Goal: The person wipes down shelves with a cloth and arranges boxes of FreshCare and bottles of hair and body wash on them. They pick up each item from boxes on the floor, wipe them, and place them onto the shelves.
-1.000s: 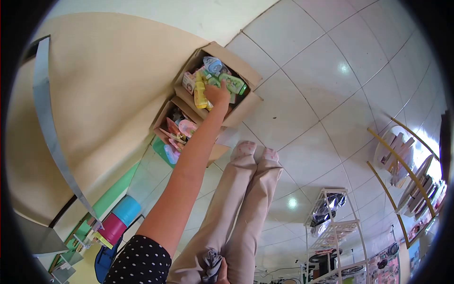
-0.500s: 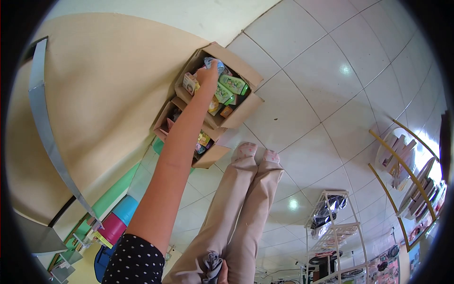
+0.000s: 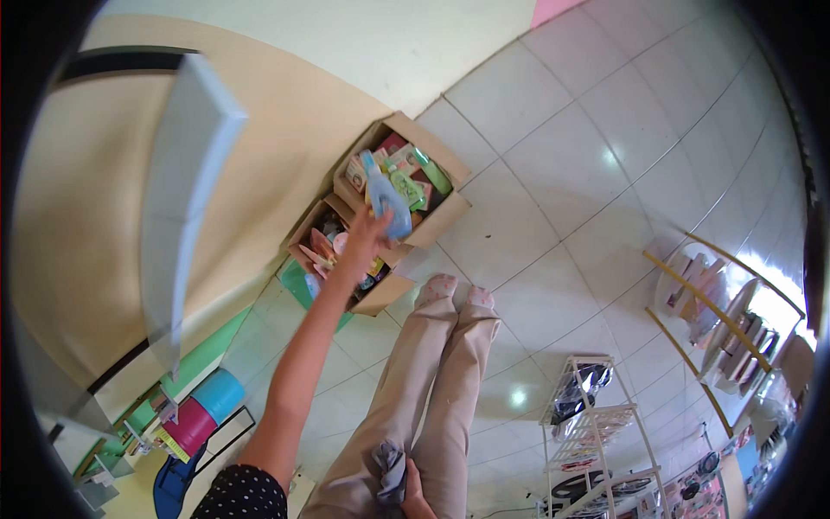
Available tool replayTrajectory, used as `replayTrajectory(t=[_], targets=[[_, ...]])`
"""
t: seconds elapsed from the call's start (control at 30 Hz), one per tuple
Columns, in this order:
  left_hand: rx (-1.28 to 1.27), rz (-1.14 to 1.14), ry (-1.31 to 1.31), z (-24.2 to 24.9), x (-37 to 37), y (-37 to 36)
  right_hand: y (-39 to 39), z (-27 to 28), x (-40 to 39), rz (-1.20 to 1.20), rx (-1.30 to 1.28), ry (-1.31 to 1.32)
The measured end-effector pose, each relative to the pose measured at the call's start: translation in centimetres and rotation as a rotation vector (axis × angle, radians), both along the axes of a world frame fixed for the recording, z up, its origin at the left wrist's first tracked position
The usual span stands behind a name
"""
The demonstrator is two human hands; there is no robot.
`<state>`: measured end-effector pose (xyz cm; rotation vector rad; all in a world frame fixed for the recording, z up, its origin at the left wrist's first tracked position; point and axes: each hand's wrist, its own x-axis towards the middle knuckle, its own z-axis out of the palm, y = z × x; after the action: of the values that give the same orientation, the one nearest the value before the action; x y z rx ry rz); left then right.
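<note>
My left hand (image 3: 369, 235) is closed round a blue bottle (image 3: 386, 201), held above an open cardboard box (image 3: 438, 221). Inside that box lie green bottles (image 3: 405, 188) and small packets. A second open box (image 3: 380, 297), with pink and yellow items, stands against the first, under my left wrist. Down on my lap, my right hand (image 3: 415, 495) rests on the beige trousers beside a crumpled grey cloth (image 3: 389, 471); its fingers are partly hidden, and I cannot tell whether it grips the cloth.
A white wire rack (image 3: 596, 411) stands on the tiled floor at the lower right, with a yellow-framed rack (image 3: 709, 298) beyond it. Blue and magenta bins (image 3: 192, 427) are at the lower left. A cream wall (image 3: 259, 112) runs behind the boxes.
My left hand has lifted the blue bottle out of the box and brought it nearer to me. The view has shifted slightly. My right hand shows more beside the cloth.
</note>
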<state>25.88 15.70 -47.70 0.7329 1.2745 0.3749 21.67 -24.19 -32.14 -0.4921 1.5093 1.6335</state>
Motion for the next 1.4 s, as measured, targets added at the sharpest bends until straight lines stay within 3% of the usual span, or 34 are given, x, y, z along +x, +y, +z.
replayTrajectory(t=[0.03, 0.1, 0.17, 0.23, 0.3, 0.33, 0.37, 0.4, 0.43, 0.47, 0.5, 0.53, 0.7, 0.77, 0.8, 0.83, 0.97, 1.0, 1.03, 1.1, 1.13, 1.2, 1.23, 1.27, 1.3, 1.33, 1.4], targets=[[0.048, -0.023, 0.020, 3.0, 0.3, -1.9, 0.7, 0.5, 1.0, 0.102, -0.012, -0.039], [-0.061, 0.051, -0.147, 8.6, 0.8, -5.4, 1.0, 0.9, 2.6, 0.088, 0.034, -0.065], [-0.053, 0.027, -0.111, 15.3, 1.6, -8.3, 6.3, 4.3, 8.2, 0.184, 0.007, -0.435], [0.005, -0.037, -0.186, 20.6, 1.6, -11.1, 9.0, 5.7, 12.4, 0.052, 0.026, -0.569], [0.061, 0.033, -0.301, 26.6, 2.4, -13.8, 14.4, 12.2, 15.8, 0.250, -0.022, -1.023], [0.264, -0.094, -0.149, 28.0, 1.9, -15.4, 15.4, 14.7, 16.1, 0.306, 0.109, -1.228], [0.467, -0.207, 0.015, 30.3, 1.9, -15.9, 16.6, 17.1, 16.2, 0.292, 0.146, -1.258], [0.458, -0.077, -0.170, 33.1, 2.4, -17.1, 17.8, 19.5, 16.0, 0.491, 0.436, -1.948], [0.499, -0.060, -0.181, 36.4, 2.2, -17.6, 18.2, 22.0, 15.7, 0.675, 0.750, -2.633], [0.453, -0.024, -0.186, 39.2, 1.8, -17.7, 18.4, 24.3, 15.2, 0.623, 0.790, -2.668], [0.406, 0.019, -0.188, 41.3, 1.1, -17.9, 18.4, 26.6, 14.6, 0.711, 0.943, -2.699], [0.570, 0.012, -0.119, 42.2, 0.0, -18.4, 18.6, 28.4, 13.8, 0.794, 1.110, -2.721], [0.900, 0.277, -0.183, 42.1, -2.2, -22.4, 18.0, 31.7, 10.7, 0.519, 1.631, -2.713], [1.082, 0.424, -0.149, 42.4, -4.4, -20.9, 17.9, 32.9, 9.7, 0.060, 1.663, -2.850], [1.034, 0.514, -0.165, 44.6, -4.6, -21.2, 18.4, 33.5, 8.9, -0.159, 1.628, -2.902], [1.032, 0.270, -0.244, 48.2, -6.2, -20.7, 19.1, 34.6, 7.4, -0.253, 1.736, -2.851], [0.960, 0.326, -0.198, 56.5, -12.1, -21.5, 19.0, 39.9, 2.3, 0.195, 1.422, -2.063], [0.887, 0.286, -0.065, 59.7, -14.4, -22.1, 19.1, 41.9, 1.4, 0.187, 1.452, -1.817], [1.085, 0.358, -0.186, 58.7, -16.2, -20.7, 19.6, 41.7, 1.0, 0.241, 1.413, -1.729], [1.464, 0.476, -0.159, 63.1, -21.1, -19.1, 21.4, 37.2, 0.0, 0.141, 1.237, -1.319], [1.679, 0.535, -0.121, 65.3, -23.6, -17.8, 21.4, 37.0, -0.2, 0.143, 1.246, -1.317], [1.894, 0.612, 0.212, 70.9, -29.0, -16.1, 21.1, 37.3, -0.3, 0.495, 1.384, -1.521], [1.895, 0.663, 0.262, 73.6, -31.3, -15.2, 20.9, 38.0, -1.0, 0.487, 1.388, -1.527], [2.003, 0.635, 0.164, 76.5, -33.2, -14.3, 20.5, 38.9, -2.0, 0.341, 1.530, -1.425], [2.019, 0.632, 0.234, 78.6, -35.8, -12.8, 20.2, 39.4, -2.7, 0.194, 1.660, -1.316], [2.019, 0.664, 0.288, 80.5, -37.9, -11.3, 19.6, 38.9, -2.4, 0.386, 1.457, -1.468], [2.020, 0.693, 0.333, 82.8, -41.5, -8.6, 19.7, 38.8, -2.6, 0.399, 1.457, -1.469]])
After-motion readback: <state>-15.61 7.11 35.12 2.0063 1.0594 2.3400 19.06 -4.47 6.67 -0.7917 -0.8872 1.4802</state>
